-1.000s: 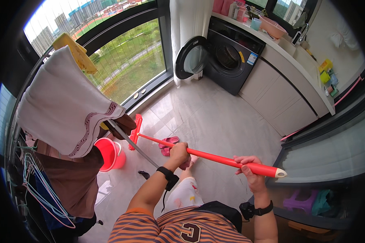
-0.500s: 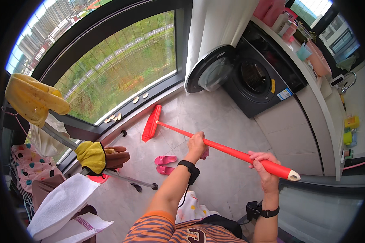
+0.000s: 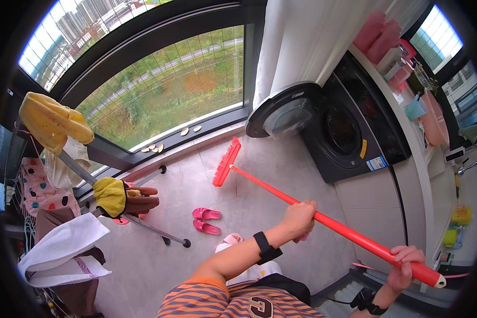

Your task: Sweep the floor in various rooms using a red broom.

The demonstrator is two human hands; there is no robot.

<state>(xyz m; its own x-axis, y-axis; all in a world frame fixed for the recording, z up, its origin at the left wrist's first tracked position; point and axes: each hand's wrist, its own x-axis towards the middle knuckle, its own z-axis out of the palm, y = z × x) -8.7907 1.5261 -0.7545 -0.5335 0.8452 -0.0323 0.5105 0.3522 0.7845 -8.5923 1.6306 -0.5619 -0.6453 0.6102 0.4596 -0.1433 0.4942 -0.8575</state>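
broom [image 3: 323, 216] slants across the tiled floor [image 3: 270, 180], its bristles partly turned from view beside the washer [image 3: 350, 132]. right hand [image 3: 405, 261] wraps the handle's near end, left hand [image 3: 299, 217] clenches mid-handle, arm outstretched. pink slippers [image 3: 205, 220] lie beyond.
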